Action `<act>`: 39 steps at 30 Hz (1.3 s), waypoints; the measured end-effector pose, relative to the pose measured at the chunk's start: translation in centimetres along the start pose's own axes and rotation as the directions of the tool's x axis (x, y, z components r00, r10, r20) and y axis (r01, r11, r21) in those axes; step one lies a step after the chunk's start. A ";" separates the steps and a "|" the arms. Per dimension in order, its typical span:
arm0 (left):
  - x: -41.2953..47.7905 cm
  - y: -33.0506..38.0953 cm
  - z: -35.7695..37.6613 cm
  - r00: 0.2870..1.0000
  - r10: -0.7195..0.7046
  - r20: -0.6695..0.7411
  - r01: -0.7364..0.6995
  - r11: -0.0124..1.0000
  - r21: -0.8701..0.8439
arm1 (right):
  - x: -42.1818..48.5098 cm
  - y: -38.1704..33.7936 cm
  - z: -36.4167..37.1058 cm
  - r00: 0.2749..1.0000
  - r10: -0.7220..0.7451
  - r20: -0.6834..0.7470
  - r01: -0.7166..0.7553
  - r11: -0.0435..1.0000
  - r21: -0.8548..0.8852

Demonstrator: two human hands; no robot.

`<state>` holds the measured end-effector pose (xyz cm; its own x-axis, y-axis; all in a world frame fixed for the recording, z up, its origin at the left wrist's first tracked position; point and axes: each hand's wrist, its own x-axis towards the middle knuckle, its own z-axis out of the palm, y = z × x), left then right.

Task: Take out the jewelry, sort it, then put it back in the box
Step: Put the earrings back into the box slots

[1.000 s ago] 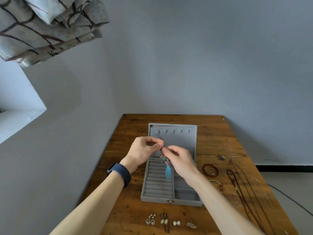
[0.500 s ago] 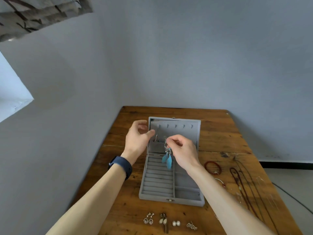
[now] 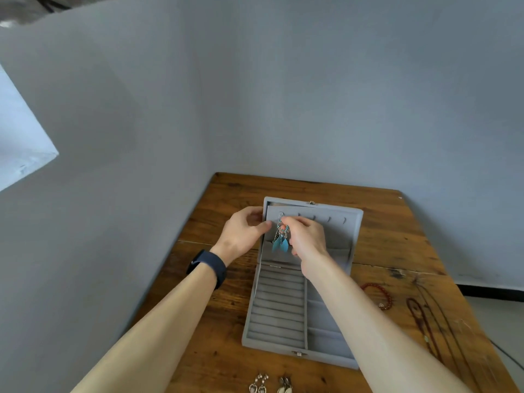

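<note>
Wooden desk against grey wall; jewelry box open, lid upright. Right grip pinches the feather earrings at the lid's leftmost hook; left grip clasps the lid edge. Judged light, dangly, snag-prone: hold by the ear wire.

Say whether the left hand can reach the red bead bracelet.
Probably not easily: the left hand grips the grey felt box lid, and the right forearm lies between it and the red bead bracelet.
</note>
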<state>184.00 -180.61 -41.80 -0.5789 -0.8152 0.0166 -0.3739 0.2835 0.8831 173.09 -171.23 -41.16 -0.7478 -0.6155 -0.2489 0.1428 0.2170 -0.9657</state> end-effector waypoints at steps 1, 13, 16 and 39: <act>0.0 -0.2 0.0 1.000 0.016 -0.012 -0.016 1.000 0.001 | -0.1 0.1 0.2 1.000 0.007 -0.015 -0.007 1.000 0.025; -0.8 -0.7 -0.3 0.992 0.111 -0.063 -0.111 0.994 0.001 | -0.7 0.3 0.9 0.995 0.038 -0.093 -0.036 0.999 0.029; -0.8 -0.7 -0.3 0.991 0.112 -0.075 -0.113 0.994 -0.012 | -0.9 1.3 0.5 0.999 -0.034 -0.040 0.032 0.998 -0.058; -0.8 -1.2 -0.2 0.993 0.078 -0.083 -0.086 0.992 -0.090 | -1.3 2.2 -4.6 0.879 -0.477 0.015 0.410 0.739 -0.535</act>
<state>185.09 -180.40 -42.76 -0.5442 -0.8296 0.1247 -0.2562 0.3060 0.9169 171.40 -166.42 -42.65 -0.7157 -0.6557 0.2405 -0.5479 0.3136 -0.7755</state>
